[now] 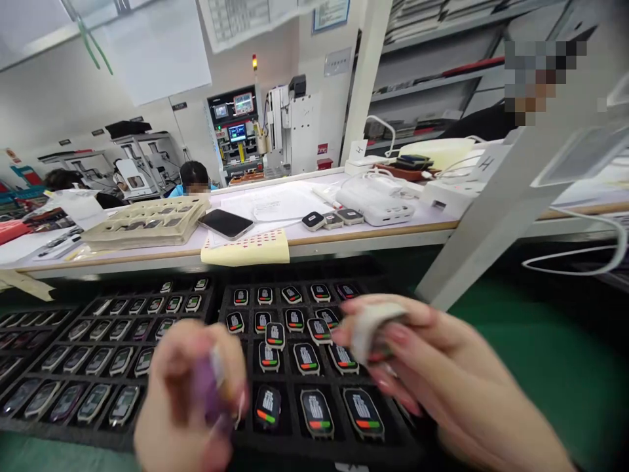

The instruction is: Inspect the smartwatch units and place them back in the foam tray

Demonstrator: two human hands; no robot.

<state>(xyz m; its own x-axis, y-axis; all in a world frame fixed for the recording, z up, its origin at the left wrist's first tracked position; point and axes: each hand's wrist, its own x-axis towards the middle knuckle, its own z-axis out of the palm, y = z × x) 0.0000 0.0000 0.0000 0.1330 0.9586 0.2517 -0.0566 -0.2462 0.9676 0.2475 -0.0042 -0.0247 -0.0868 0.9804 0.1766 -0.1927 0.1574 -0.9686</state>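
Observation:
Two black compartment trays, the left tray [49, 429] and the right tray [314, 452], lie side by side below me, holding several rows of watch-shaped devices with lit screens. One such device [275, 335] sits loose across the cells of the right tray. My left hand [191, 387], blurred by motion, is shut on a purple device [209, 387] above the trays. My right hand [417, 367] pinches a pale device [373, 331] at its fingertips, over the right tray's edge. Much of each held device is hidden by my fingers.
On the bench beyond stand a beige blister tray [147, 223], a smartphone [226, 224], a dotted yellow sheet [244, 248] and white chargers [376, 206]. A white post [491, 223] rises at right. A co-worker [194, 177] sits across the bench.

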